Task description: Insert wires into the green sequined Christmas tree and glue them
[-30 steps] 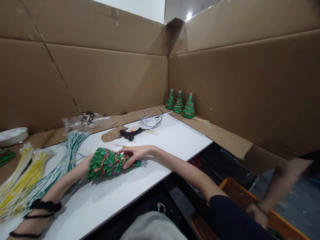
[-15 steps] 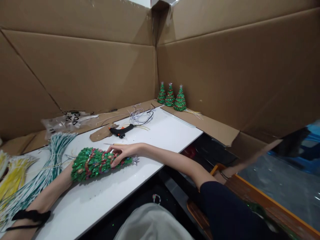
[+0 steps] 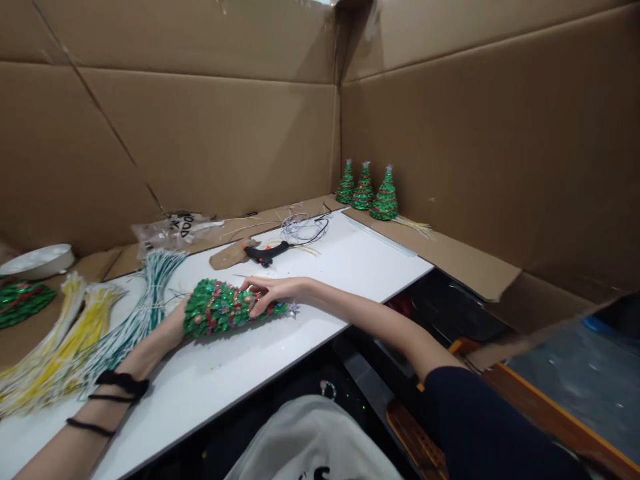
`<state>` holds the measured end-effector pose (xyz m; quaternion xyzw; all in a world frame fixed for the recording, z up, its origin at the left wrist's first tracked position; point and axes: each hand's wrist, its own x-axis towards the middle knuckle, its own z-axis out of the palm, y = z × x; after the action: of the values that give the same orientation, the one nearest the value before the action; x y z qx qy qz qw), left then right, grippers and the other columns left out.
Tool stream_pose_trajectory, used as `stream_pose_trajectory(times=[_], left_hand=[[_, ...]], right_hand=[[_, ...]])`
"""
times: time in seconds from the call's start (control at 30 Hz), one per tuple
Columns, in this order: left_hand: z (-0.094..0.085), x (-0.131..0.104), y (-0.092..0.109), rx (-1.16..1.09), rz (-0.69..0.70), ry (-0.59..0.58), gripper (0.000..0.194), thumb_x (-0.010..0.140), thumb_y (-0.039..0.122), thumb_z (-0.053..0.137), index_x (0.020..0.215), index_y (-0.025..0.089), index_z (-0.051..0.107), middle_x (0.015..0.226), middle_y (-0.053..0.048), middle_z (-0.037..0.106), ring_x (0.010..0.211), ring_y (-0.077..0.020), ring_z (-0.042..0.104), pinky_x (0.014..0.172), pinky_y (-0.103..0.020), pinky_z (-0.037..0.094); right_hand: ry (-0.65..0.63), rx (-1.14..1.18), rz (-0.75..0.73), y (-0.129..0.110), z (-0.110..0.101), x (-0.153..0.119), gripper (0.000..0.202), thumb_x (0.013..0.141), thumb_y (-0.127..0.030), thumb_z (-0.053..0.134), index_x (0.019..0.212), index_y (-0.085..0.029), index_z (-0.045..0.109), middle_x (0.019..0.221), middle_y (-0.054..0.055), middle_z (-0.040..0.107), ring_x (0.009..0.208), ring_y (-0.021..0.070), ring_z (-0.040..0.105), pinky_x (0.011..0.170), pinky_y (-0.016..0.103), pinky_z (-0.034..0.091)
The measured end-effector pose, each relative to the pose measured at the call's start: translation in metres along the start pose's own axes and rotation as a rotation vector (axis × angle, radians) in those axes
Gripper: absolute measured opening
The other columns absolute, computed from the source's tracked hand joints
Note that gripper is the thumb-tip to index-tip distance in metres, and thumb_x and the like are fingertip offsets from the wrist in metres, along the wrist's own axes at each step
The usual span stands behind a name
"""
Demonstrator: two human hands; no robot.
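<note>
A green tinsel tree (image 3: pixel 225 310) with red garland and a silver star at its tip lies on its side over the white table (image 3: pixel 235 373), tip pointing right. My right hand (image 3: pixel 267 292) grips its upper part, thumb on the near side. At the wide base, my left hand (image 3: pixel 184 319) is mostly hidden by the tree; its fingers cannot be seen. Behind the tree, a thin pointed tool (image 3: pixel 250 276) lies near my right fingers. Farther back rests a black glue gun (image 3: pixel 267 253) on a brown scrap.
Three small trees (image 3: pixel 364 190) stand by the back corner. Bundles of teal-white wires (image 3: pixel 155 287) and yellow wires (image 3: pixel 95 320) lie left. A white bowl (image 3: pixel 43 261), another green tree (image 3: pixel 23 300) and a plastic bag (image 3: pixel 175 230) are also there. Cardboard walls (image 3: pixel 225 133) enclose the table.
The view has turned left, so things appear farther right, and the white bowl and another tree show at the left. My hands keep about the same places on the tree.
</note>
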<state>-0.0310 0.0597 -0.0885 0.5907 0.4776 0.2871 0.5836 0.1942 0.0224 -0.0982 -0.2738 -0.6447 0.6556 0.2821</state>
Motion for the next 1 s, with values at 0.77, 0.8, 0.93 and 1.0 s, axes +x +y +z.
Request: stream_pose_trajectory(times=[0.77,0.8,0.93,1.0], left_hand=[[-0.012,0.002,-0.015,0.267,0.33,-0.18,0.021,0.068,0.032,0.057,0.07,0.013,0.065,0.074,-0.004,0.067,0.074,-0.0186,0.055,0.073,-0.029,0.047],[-0.011,0.002,-0.015,0.244,0.331,-0.177,0.021,0.068,0.032,0.057,0.069,0.013,0.064,0.073,-0.004,0.067,0.073,-0.0178,0.055,0.073,-0.029,0.046],[-0.007,-0.002,-0.013,0.206,0.31,-0.183,0.019,0.066,0.032,0.06,0.064,0.013,0.062,0.067,-0.003,0.065,0.067,-0.0168,0.053,0.068,-0.028,0.046],[-0.005,-0.005,-0.011,0.169,0.286,-0.184,0.019,0.066,0.032,0.061,0.064,0.013,0.061,0.064,-0.003,0.064,0.064,-0.0163,0.052,0.063,-0.027,0.046]], right_hand=[[-0.089,-0.391,0.036,0.01,-0.005,0.002,0.063,0.063,-0.038,0.075,0.112,-0.021,0.04,0.097,0.0,0.046,0.084,0.015,0.049,0.07,0.026,0.043],[-0.086,-0.384,0.047,0.01,-0.004,0.002,0.064,0.062,-0.038,0.075,0.112,-0.022,0.04,0.098,0.0,0.046,0.086,0.0153,0.049,0.071,0.026,0.043],[-0.092,-0.291,0.071,0.007,-0.001,0.001,0.072,0.06,-0.033,0.078,0.118,-0.023,0.038,0.108,0.002,0.046,0.093,0.0167,0.052,0.079,0.029,0.045],[-0.125,-0.241,0.084,0.005,0.0,0.001,0.08,0.06,-0.031,0.078,0.125,-0.025,0.033,0.112,0.003,0.046,0.096,0.0172,0.052,0.084,0.03,0.044]])
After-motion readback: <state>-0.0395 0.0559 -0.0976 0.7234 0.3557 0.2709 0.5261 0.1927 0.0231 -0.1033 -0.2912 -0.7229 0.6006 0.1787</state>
